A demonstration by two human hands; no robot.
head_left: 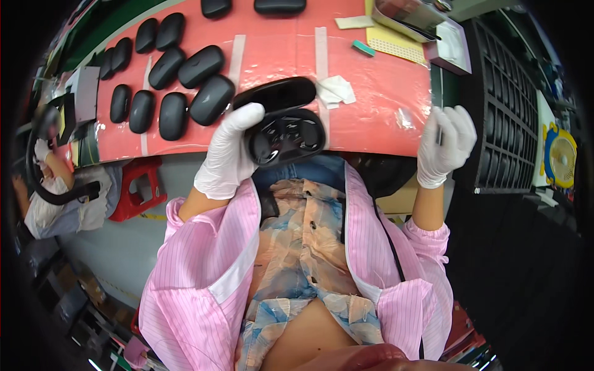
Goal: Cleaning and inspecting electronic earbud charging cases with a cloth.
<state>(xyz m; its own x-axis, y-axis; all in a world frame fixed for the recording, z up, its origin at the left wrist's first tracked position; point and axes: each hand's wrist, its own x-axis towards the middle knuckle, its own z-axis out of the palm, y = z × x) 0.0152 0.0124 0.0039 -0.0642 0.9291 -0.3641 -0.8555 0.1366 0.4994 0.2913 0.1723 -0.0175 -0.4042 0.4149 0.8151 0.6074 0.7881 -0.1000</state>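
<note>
Over the near edge of the red surface (371, 127), about mid-length: open black case (286, 148), held in the person's gloved left hand (226, 151). Thumb sits by the hinge side, fingers mostly hidden under the base. Lid (275, 93) is swung up toward the far edge; base interior faces the camera, glossy dark shapes inside, can't tell if they're parts or bare wells.

Gloved right hand (444, 145) is up by the near right corner, well apart from the case. Fingers curled; a thin dark sliver shows between them, can't tell whether it's gripped.

Ten closed dark cases (173, 116) cluster over the left half of the surface, two more near the far edge. White cloth (336, 91) lies just right of the lid. Toward the far right corner: small green block (364, 48), yellow dotted sheet (396, 46), box with white tissue (450, 46). Black rack (504, 117) stands beyond the right edge. Off the left edge: red stool (139, 188), plus a co-worker's gloved hand (42, 150).
</note>
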